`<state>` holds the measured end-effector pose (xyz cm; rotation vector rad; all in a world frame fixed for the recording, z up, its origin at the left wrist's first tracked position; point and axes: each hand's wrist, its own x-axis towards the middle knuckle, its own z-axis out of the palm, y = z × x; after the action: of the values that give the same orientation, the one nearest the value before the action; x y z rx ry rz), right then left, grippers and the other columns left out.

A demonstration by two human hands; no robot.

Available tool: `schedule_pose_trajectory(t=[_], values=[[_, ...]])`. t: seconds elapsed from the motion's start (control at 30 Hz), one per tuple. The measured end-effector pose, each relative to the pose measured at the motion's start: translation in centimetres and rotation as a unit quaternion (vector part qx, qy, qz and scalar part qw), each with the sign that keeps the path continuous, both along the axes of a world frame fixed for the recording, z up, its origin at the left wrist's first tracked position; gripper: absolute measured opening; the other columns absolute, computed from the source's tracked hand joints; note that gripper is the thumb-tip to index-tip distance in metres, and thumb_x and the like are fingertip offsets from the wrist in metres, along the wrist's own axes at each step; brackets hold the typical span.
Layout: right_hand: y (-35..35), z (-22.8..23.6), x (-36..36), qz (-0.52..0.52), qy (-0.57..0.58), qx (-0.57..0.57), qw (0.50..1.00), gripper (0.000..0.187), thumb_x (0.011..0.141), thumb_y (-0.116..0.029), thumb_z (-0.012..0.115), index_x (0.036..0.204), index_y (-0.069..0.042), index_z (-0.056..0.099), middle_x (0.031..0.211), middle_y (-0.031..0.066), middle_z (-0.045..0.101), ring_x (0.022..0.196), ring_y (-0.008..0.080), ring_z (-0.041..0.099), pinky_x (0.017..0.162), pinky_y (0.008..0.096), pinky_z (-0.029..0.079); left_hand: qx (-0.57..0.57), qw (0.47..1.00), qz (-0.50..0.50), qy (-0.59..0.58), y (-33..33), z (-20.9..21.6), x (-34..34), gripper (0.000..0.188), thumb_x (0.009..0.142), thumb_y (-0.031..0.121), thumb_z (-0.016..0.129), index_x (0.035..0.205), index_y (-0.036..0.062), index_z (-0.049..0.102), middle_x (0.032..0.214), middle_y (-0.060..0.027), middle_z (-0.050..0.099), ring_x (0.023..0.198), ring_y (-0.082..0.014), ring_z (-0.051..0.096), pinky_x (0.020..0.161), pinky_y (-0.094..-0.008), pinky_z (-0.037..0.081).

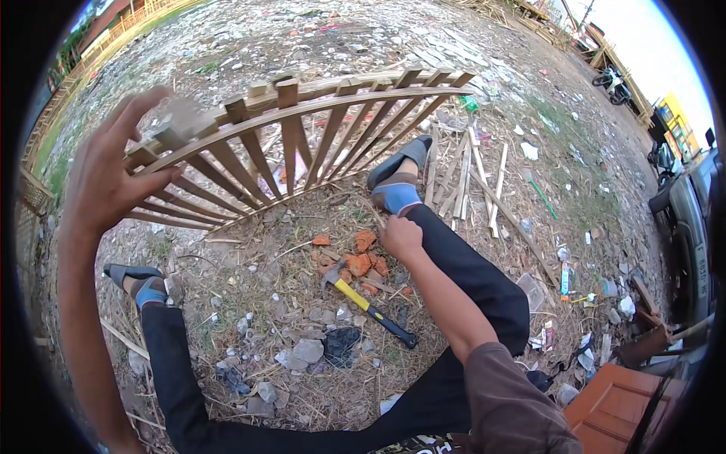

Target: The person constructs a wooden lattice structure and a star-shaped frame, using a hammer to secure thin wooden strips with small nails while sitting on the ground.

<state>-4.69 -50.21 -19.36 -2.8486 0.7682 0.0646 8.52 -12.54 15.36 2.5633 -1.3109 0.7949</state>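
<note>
A wooden slatted fence panel (291, 140), with thin rails and crosswise slats, stands tilted on the ground in front of me. At its left end my left hand (121, 170) has its fingers apart, the thumb against the slats; a blurred patch beside the fingertips hides detail. My right hand (401, 237) is closed beside my right ankle, below the panel. Something thin and brownish seems to stick out of it, too small to name. Between my legs lies a hammer (368, 306) with a yellow and black handle, its head against broken orange brick pieces (360, 263).
Loose wooden strips (465, 178) lie right of my right foot. Stones (308, 350) and black plastic scraps (342, 346) litter the ground near my legs. A parked vehicle (684, 227) stands at right, a motorcycle (614, 85) farther back. A brown panelled board (616, 408) is at lower right.
</note>
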Motion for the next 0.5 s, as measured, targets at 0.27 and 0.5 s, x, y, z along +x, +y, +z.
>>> schedule_pose_trajectory(t=[0.27,0.5], values=[[-0.7,-0.2,0.6,0.022,0.008,0.009,1.000,0.016,0.082,-0.016,0.061,0.087,-0.006,0.073,0.089,0.0169,0.072,0.083,0.0332,0.071,0.071,0.0434,0.057,-0.060,0.981,0.073,0.169,0.7,-1.3,2.0,0.086,0.063,0.008,0.078,0.142,0.0184,0.045,0.084,-0.0086,0.055,0.083,-0.0200,0.063,0.074,-0.0367,0.051],[-7.1,9.4,-2.2,0.111,-0.004,0.006,0.994,0.021,0.085,-0.026,0.061,0.096,-0.013,0.073,0.094,0.0157,0.071,0.090,0.0343,0.068,0.078,0.0476,0.055,-0.167,0.952,0.003,0.255,1.5,-1.3,2.1,0.106,0.069,0.002,0.070,0.158,0.0202,0.015,0.090,-0.0059,0.054,0.086,-0.0146,0.062,0.070,-0.0309,0.051]])
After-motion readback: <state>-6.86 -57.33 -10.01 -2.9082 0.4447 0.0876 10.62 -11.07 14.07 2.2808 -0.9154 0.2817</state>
